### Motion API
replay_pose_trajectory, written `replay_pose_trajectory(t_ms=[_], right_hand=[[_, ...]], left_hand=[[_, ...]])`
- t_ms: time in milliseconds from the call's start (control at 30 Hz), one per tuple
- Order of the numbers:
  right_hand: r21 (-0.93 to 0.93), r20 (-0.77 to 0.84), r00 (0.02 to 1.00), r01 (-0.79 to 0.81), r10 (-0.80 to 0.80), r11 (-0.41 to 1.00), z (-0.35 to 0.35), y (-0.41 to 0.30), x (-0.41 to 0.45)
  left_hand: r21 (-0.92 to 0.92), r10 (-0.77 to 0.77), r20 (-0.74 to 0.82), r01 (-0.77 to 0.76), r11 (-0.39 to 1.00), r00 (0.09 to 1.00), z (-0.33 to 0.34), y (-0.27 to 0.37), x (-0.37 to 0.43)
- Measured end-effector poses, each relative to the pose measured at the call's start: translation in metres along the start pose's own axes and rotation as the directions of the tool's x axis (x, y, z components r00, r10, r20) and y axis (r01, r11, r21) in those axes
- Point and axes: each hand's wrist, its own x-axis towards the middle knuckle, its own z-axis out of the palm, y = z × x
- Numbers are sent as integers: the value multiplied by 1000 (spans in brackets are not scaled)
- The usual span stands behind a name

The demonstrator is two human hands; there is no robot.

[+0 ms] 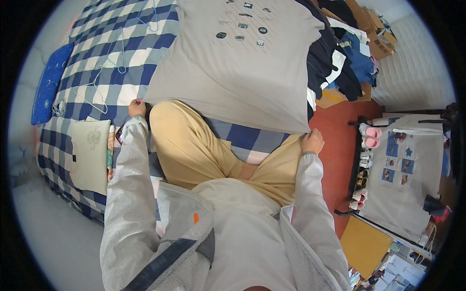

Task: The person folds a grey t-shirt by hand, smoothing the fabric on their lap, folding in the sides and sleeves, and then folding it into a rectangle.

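A light grey T-shirt (240, 72) with rows of small dark printed patches lies spread before my crossed legs, its upper end running out of view. My left hand (137, 108) pinches the hem at its left corner. At the right corner of the same hem, my right hand (313, 142) has hold of the cloth beside my knee. The hem stretches slantwise between both hands, and the checked bedspread (255, 140) shows below it.
Wire hangers (95, 87) and a blue pillow (52, 83) lie at left, near a pale folded cloth item (90, 156). A heap of clothes (336, 62) and cardboard boxes (376, 40) stand at upper right. Shoes (366, 160) line a rack over the red floor (331, 127).
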Motion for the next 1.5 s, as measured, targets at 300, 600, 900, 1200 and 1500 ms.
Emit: replay_pose_trajectory(t_ms=[300, 600, 900, 1200, 1500], right_hand=[[-41, 54, 997, 52, -50, 998, 1, -25, -1], [11, -11, 1000, 14, -14, 1000, -6, -16, -10], [11, 21, 999, 31, -31, 999, -52, -51, -17], [415, -152, 737, 652, -659, 634, -25, -157, -34], [287, -92, 689, 709, -719, 644, -22, -181, -29]], left_hand=[[-413, -100, 464, 315, 854, 880, -13, -13, 18], [-558, -394, 585, 704, 439, 709, -8, -31, 33], [188, 417, 53, -419, 888, 908, -10, 73, -59], [235, 744, 315, -808, 541, 590, -44, 81, -56], [259, 631, 126, -640, 724, 765, -38, 52, -77]])
